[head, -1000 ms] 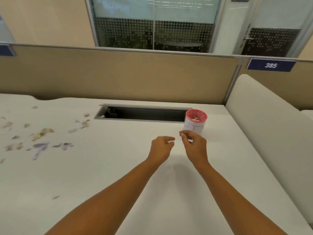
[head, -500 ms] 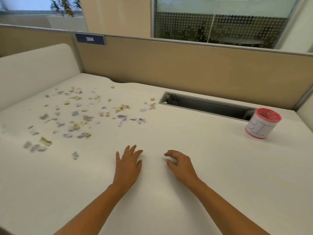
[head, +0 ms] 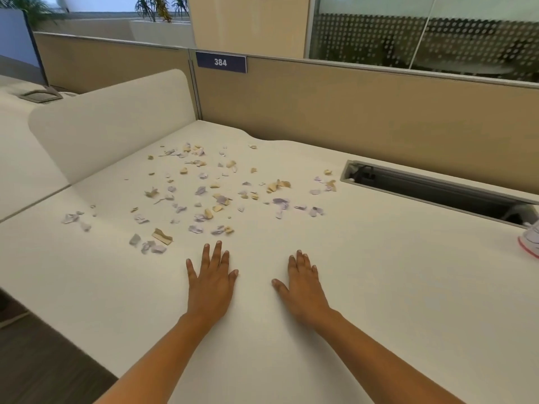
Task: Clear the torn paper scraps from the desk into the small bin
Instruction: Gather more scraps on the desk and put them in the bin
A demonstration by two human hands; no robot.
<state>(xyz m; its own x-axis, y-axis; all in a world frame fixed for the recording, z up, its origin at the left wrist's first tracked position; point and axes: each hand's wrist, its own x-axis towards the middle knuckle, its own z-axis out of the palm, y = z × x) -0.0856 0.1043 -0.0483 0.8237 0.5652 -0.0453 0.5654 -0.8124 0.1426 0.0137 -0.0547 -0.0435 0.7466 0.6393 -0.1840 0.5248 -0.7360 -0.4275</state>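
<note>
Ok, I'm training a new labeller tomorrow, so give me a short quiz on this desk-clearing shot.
1. True or false: one of the hands is holding paper.
2. Where is the small bin relative to the paper scraps? A) among them B) far to their right, cut by the frame edge C) to their left
3. Fill in: the sign on the partition reads ___.
Key: 1 false, the left hand and right hand lie flat and open on the desk; 2 B; 3 384.
</note>
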